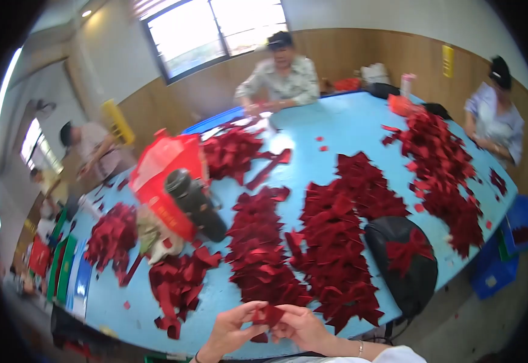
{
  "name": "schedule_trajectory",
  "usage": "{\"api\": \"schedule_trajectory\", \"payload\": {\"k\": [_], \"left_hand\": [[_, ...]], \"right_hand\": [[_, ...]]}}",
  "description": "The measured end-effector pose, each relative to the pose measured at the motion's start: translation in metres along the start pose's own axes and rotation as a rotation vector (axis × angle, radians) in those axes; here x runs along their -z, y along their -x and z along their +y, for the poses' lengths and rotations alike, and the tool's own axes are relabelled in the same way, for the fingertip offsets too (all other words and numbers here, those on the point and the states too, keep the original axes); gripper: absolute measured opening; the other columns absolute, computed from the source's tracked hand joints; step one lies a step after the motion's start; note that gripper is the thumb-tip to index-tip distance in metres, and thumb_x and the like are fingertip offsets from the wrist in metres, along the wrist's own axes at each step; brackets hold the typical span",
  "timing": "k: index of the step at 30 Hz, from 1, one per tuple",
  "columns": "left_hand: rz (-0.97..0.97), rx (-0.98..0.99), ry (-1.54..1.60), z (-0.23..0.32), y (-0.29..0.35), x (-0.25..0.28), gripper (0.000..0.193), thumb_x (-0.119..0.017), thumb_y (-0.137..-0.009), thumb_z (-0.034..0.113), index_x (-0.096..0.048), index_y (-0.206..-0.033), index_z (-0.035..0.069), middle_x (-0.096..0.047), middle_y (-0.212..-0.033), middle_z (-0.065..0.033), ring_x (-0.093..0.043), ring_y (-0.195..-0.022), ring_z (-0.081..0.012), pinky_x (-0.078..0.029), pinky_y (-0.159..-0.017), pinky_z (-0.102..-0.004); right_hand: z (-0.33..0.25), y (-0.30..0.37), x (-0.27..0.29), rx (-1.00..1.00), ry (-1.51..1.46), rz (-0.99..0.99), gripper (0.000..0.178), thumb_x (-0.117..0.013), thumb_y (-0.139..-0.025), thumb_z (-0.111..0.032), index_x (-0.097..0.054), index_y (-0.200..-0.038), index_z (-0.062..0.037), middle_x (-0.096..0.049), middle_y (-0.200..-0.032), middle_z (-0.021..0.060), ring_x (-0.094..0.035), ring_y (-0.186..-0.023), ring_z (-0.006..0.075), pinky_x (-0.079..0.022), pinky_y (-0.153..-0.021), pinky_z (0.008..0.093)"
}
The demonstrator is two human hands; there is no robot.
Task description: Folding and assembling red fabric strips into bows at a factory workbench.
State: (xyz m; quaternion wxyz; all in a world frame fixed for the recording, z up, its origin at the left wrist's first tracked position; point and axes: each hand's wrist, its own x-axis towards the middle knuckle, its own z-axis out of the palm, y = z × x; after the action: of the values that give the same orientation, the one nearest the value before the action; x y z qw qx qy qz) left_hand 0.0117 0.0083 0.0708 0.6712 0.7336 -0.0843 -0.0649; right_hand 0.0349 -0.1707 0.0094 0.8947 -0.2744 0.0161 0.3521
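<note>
The fingertips cover much of the small red ribbon piece (pixel 268 315), so how it is folded is hard to tell. It is held just above the near edge of the blue table (pixel 109 305), in front of the nearest bows. The left hand (pixel 236 333) pinches its left side between thumb and fingers; the right hand (pixel 300 330) grips its right side, the lower fingers curled and partly out of sight. Both forearms are cut off by the lower rim, and the co-worker (pixel 281 78) across the table is blurred around the hands.

A blue bin (pixel 519 225) at the right has dark red pieces in it; the contents of the red bag (pixel 167 158) and the green bin (pixel 64 266) cannot be made out. A dark bottle (pixel 195 206) leans in front of the bag, hiding part of it.

The held piece spans roughly left to right between the hands, though its true long axis is unclear. The rows of red bows (pixel 336 248) run away toward the far side, and one bow (pixel 409 250) lies crosswise on a black pad (pixel 406 287)
</note>
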Motion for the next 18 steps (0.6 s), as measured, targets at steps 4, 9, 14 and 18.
{"api": "schedule_trajectory", "payload": {"k": [4,9,14,18], "left_hand": [[-0.096,-0.060,-0.140,0.003,-0.010,0.001,0.044,-0.065,-0.081,0.000,-0.053,-0.124,0.003,-0.062,-0.091,-0.0017,-0.056,-0.081,-0.0078,-0.049,-0.071,-0.0214],[-0.088,0.048,0.018,0.003,0.010,-0.006,0.045,-0.062,-0.083,0.001,-0.051,-0.126,0.007,-0.062,-0.092,-0.0009,-0.056,-0.080,-0.0068,-0.049,-0.068,-0.0217],[-0.080,0.013,0.229,-0.012,0.031,-0.001,0.045,-0.061,-0.083,-0.002,-0.049,-0.126,0.003,-0.063,-0.093,-0.0016,-0.057,-0.079,-0.0075,-0.050,-0.071,-0.0239],[0.004,0.076,0.394,-0.022,0.035,0.016,0.046,-0.058,-0.080,-0.009,-0.047,-0.124,-0.002,-0.063,-0.092,-0.0057,-0.060,-0.083,-0.0115,-0.050,-0.073,-0.0256]], "right_hand": [[-0.005,0.006,-0.005,0.091,0.090,0.114,0.023,-0.053,-0.086,-0.005,-0.057,-0.105,0.0066,-0.064,-0.084,0.0124,-0.062,-0.068,0.0211,-0.052,-0.063,0.0338],[0.011,0.016,-0.003,0.130,0.138,0.112,0.028,-0.049,-0.080,-0.003,-0.057,-0.104,0.0074,-0.065,-0.083,0.0169,-0.062,-0.065,0.0244,-0.051,-0.060,0.0357],[0.025,0.019,-0.014,0.179,0.143,0.106,0.025,-0.051,-0.076,0.001,-0.059,-0.098,0.0082,-0.065,-0.084,0.0161,-0.061,-0.064,0.0216,-0.049,-0.057,0.0326],[0.034,0.013,-0.038,0.251,0.177,0.173,0.026,-0.049,-0.073,0.004,-0.060,-0.096,0.0094,-0.064,-0.081,0.0146,-0.059,-0.063,0.0193,-0.048,-0.057,0.0306]]}}
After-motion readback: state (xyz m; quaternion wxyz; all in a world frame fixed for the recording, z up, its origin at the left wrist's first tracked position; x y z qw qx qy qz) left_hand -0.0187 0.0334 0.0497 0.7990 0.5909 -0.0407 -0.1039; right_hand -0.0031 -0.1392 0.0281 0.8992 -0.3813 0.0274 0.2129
